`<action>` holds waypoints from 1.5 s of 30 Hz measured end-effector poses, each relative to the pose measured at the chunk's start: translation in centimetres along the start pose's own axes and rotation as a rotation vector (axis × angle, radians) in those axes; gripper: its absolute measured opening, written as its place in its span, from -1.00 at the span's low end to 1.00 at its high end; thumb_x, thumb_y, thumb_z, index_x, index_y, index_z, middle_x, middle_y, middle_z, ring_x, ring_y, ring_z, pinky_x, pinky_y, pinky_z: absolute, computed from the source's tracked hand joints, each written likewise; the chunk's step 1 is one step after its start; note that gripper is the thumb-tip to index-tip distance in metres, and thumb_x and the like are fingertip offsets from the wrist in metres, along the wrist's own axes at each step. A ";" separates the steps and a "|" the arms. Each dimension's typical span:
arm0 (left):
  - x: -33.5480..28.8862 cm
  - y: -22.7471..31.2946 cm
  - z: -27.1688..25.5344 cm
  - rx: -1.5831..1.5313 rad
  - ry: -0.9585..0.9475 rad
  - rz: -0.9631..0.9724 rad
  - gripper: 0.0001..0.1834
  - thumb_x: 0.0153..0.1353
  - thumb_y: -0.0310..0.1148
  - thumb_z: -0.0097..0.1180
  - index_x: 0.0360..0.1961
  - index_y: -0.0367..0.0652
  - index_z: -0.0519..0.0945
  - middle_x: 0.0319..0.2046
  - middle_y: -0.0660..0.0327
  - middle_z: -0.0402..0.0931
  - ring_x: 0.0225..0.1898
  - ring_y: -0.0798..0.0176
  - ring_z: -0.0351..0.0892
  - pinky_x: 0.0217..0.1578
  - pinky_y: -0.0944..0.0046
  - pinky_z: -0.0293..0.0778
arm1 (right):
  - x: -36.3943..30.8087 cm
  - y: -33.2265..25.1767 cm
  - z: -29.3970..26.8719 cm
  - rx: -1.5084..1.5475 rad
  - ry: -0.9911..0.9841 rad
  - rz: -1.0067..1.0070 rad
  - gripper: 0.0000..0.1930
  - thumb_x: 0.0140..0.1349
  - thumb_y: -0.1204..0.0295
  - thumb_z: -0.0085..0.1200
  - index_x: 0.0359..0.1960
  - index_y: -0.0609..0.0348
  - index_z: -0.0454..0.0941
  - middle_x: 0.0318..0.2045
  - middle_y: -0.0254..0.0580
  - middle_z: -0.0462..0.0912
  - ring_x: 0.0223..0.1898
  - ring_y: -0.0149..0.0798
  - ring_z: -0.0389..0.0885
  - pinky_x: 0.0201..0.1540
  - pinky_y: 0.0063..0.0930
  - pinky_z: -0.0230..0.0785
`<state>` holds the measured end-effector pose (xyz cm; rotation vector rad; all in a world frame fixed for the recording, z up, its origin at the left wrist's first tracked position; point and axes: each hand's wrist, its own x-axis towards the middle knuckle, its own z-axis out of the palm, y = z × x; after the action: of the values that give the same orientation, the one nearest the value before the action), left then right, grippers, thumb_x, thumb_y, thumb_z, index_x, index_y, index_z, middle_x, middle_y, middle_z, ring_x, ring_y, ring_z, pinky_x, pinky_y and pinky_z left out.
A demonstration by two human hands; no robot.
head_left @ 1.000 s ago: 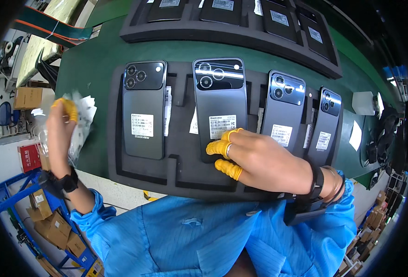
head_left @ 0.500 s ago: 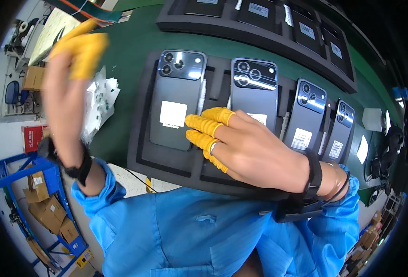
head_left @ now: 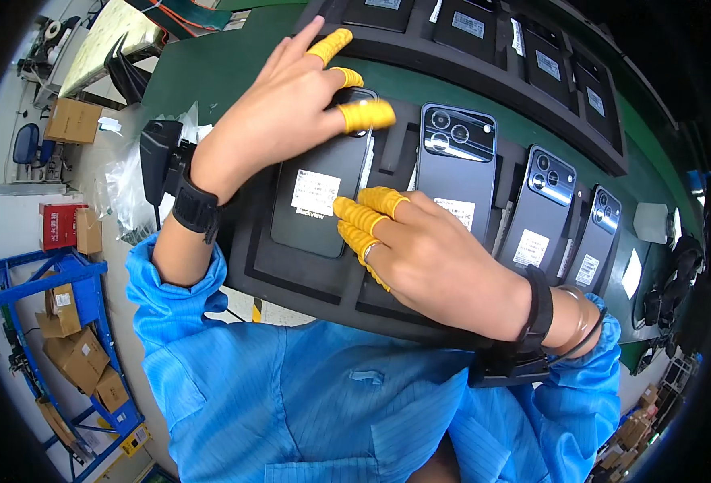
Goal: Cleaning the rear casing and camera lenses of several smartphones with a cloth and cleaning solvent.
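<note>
Both my hands wear yellow finger cots. My left hand (head_left: 279,109), fingers spread and holding nothing I can see, is over the top end of the leftmost dark smartphone (head_left: 307,229), covering most of its camera block. That phone lies back up in a black foam tray (head_left: 291,288), a white label on its back. Beside its right edge lies my right hand (head_left: 432,258), fingers stretched out together, fingertips at the edge by the label; its thumb is partly hidden. Under and beyond the right hand lies a second smartphone (head_left: 456,181), with two more phones (head_left: 537,213) (head_left: 597,233) farther right.
Another foam tray (head_left: 420,52) with several dark labelled phones lies at the far side of the green table (head_left: 251,48). Crumpled clear film (head_left: 126,181) is heaped at the left. A blue rack (head_left: 41,278) with cardboard boxes (head_left: 78,354) stands at lower left.
My left hand has come right, from above the film heap to over the top of the leftmost phone. The right hand stays almost in place by that phone.
</note>
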<state>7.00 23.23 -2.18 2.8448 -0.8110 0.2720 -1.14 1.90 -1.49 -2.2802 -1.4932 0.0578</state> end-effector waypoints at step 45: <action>-20.5 -8.8 -8.0 -0.465 0.155 -0.857 -0.59 0.28 -0.50 -0.03 0.16 -0.23 0.35 0.05 0.06 0.46 0.04 0.16 0.54 -0.15 0.24 0.53 | -0.2 -0.3 -1.2 0.101 0.125 -0.014 -0.77 -0.01 0.48 0.19 -0.29 0.31 0.62 -0.15 -0.06 0.62 -0.08 -0.13 0.55 -0.12 -0.35 0.38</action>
<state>-6.46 42.60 0.02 2.4038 0.3609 0.1435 -1.15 1.43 -0.37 -2.1516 -1.4103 -0.0129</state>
